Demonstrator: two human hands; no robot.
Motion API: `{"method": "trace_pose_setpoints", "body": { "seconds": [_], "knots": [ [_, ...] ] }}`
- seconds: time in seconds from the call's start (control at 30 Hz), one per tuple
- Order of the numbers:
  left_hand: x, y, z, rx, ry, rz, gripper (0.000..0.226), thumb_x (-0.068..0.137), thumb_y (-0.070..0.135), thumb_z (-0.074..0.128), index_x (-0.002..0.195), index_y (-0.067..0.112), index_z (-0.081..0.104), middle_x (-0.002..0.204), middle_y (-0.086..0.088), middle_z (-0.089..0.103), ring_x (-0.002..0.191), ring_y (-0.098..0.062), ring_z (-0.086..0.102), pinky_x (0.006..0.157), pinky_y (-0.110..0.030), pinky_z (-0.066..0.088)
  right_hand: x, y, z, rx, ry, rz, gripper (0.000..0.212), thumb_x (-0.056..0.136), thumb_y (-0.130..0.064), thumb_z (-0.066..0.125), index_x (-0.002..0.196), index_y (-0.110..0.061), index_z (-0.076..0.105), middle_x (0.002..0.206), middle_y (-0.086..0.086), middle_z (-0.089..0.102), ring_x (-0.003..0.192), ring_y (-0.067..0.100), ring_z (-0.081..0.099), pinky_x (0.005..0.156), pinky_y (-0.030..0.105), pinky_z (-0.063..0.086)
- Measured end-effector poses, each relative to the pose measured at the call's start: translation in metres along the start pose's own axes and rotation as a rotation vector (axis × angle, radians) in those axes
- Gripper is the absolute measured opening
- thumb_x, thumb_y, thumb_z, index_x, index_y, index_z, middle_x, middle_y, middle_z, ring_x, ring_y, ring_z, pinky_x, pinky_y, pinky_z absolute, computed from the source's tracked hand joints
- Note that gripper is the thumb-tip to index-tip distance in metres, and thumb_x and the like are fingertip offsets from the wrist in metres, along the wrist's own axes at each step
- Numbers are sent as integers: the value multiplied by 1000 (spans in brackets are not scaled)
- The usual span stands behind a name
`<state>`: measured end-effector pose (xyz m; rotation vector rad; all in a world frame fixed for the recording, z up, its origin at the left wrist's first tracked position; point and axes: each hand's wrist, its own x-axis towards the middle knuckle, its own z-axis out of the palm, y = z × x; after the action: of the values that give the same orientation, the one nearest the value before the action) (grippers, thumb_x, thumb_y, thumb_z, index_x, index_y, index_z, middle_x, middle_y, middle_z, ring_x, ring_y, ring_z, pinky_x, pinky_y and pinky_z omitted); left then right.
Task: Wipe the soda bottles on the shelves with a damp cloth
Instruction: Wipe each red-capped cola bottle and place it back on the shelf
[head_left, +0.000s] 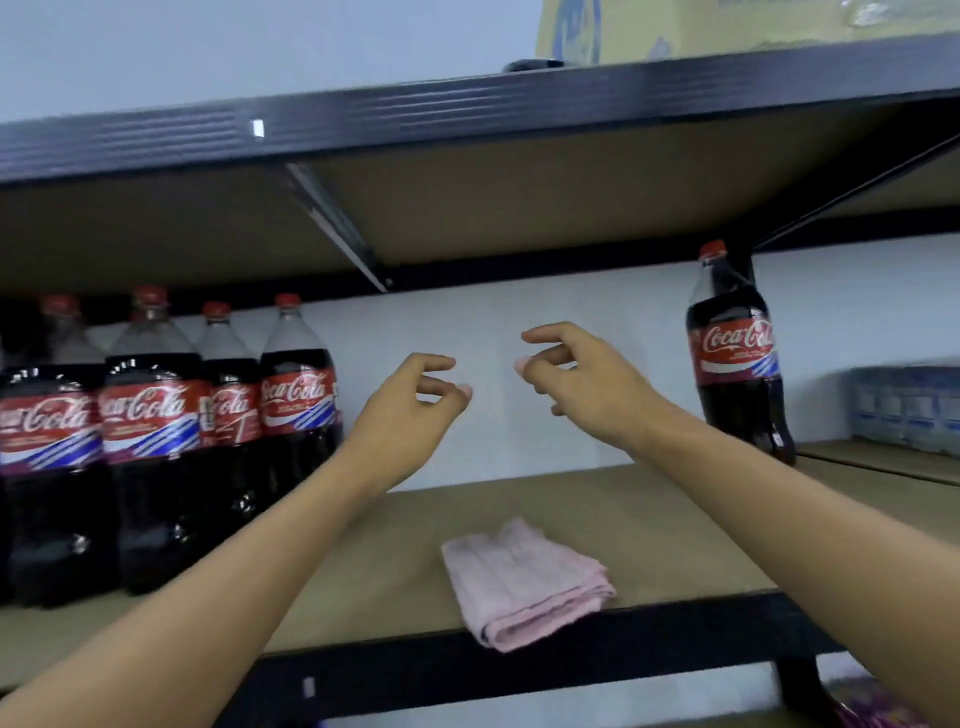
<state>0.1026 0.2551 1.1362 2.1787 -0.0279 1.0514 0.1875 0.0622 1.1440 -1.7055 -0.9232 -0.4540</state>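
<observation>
Hovering over the middle shelf (675, 519), both hands are up and holding nothing. The left hand (410, 410) and right hand (587, 384) face each other, their fingers (441, 364) loosely curled, fingertips apart with bare white wall (493, 312) between them.

Below the fingers and nearer the person lies the folded pink cloth (524, 582). It sits flat and skewed to the shelf's black front rail, its near corner hanging just over that rail. Neither hand touches it.

Left of the left fingers stands a tight cluster of Coca-Cola bottles (156, 415), just beside the left forearm. All are upright, red caps up, labels facing the person.

Right of the right fingers, well apart from the cluster, one lone Coca-Cola bottle (737, 353) stands upright against the wall, its label also facing the person. Beyond it is a blurry wrapped pack of small bottles (904, 405).

Above the fingers, the upper shelf (467, 104) roofs the space, with a yellow box (675, 31) on top.
</observation>
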Motion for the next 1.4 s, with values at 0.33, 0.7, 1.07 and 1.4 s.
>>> {"method": "trace_pose_setpoints", "body": {
  "seconds": [0.33, 0.7, 1.07, 1.4],
  "knots": [
    [-15, -111, -116, 15, 171, -112, 39, 100, 33, 65, 135, 31, 49, 125, 7, 60, 104, -8, 62, 77, -23, 51, 32, -47, 158, -36, -242, 54, 42, 101, -43, 59, 141, -31, 50, 123, -1, 62, 112, 18, 62, 103, 43, 52],
    [16, -170, -109, 136, -57, -238, 95, 102, 28, 60, 163, 32, -13, 161, -20, 26, 138, -36, 45, 108, -35, 38, 66, -37, 243, 4, -437, 115, 89, 103, -13, 60, 161, -40, -1, 150, 11, 43, 118, 21, 47, 76, 24, 51],
    [19, -168, -109, 138, 40, -193, 86, 103, 12, 56, 164, 34, -2, 167, -18, 2, 143, -36, 39, 107, -32, 36, 59, -22, 246, -8, -391, -21, 92, 98, -4, 61, 161, -38, 2, 123, -2, 51, 97, 5, 56, 58, 3, 42],
    [-14, -131, -107, 8, -3, -14, 85, 99, 15, 64, 160, 41, 11, 134, 10, 51, 89, 9, 53, 75, -12, 46, 16, -33, 192, -38, -332, -45, 93, 100, -10, 63, 160, -41, 0, 125, -13, 49, 108, -1, 53, 71, 4, 45]
  ]
}}
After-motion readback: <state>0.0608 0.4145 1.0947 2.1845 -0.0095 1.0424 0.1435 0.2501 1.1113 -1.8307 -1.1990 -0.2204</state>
